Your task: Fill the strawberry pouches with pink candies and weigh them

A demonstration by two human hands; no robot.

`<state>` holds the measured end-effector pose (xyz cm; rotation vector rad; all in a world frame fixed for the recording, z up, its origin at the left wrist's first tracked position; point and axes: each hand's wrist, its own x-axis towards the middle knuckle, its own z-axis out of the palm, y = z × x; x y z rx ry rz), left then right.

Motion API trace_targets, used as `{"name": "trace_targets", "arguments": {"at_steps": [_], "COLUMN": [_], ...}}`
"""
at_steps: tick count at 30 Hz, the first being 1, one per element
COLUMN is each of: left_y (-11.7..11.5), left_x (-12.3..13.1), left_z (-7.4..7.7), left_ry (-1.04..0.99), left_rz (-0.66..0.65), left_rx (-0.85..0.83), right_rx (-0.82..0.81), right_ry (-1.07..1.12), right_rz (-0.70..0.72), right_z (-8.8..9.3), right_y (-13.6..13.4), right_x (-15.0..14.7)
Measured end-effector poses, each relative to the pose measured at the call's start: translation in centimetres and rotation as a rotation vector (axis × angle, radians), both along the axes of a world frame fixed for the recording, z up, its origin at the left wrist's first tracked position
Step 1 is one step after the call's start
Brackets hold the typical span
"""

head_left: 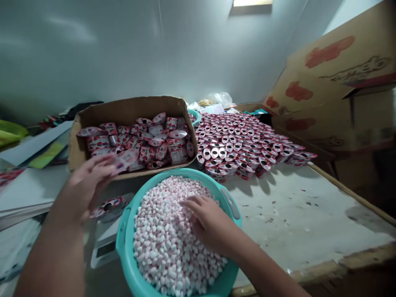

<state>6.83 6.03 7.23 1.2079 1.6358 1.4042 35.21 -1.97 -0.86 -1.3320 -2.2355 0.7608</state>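
My left hand (89, 181) pinches a small pink and white printed packet (126, 160) at the front edge of the cardboard box (133, 106); motion blurs both a little. My right hand (208, 220) rests on the small pale pink candies (163, 235) that fill a turquoise tub (182, 172). Its fingers are apart from the thumb, and the fingertips touch the candies. Left of the tub, an open packet (109, 208) stands on a white scale (103, 249). Inside the box lie many red and white packets (147, 154).
A wide cluster of open-topped packets (238, 142) stands on the white table (287, 218) behind and right of the tub. Paper sheets (31, 185) lie at left. Large cardboard boxes (328, 82) rise at right. Another turquoise container (195, 116) shows partly behind the box.
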Motion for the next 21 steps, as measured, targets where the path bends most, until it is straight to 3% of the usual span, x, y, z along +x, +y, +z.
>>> {"name": "trace_targets", "arguments": {"at_steps": [3,5,7,9,13,18,21], "left_y": [-7.4,-9.7,-9.8,-9.0,-7.8,-8.7,-9.0], "left_x": [1.0,2.7,4.5,5.7,6.2,5.2,4.8], "left_z": [-2.1,-4.5,-6.4,-7.3,-7.4,-7.5,-7.7], "left_ry": [-0.316,-0.378,-0.439,-0.513,-0.589,-0.694,-0.719], "left_rz": [0.110,0.032,-0.075,-0.177,-0.325,-0.289,-0.382], "left_rx": [-0.036,-0.139,-0.152,-0.122,-0.097,0.022,0.048], "right_rx": [-0.083,-0.128,-0.137,-0.130,-0.088,-0.037,-0.027], "right_ry": [-0.041,-0.081,-0.141,-0.228,-0.300,-0.246,-0.243], "right_rz": [-0.014,0.015,0.066,0.097,0.090,0.041,0.016], "right_z": [0.1,0.2,0.1,-0.1,-0.1,0.3,0.5], "right_y": [0.1,0.2,0.2,0.1,-0.2,-0.5,-0.5], "right_x": [0.1,0.1,0.2,0.1,0.0,-0.4,-0.6]}}
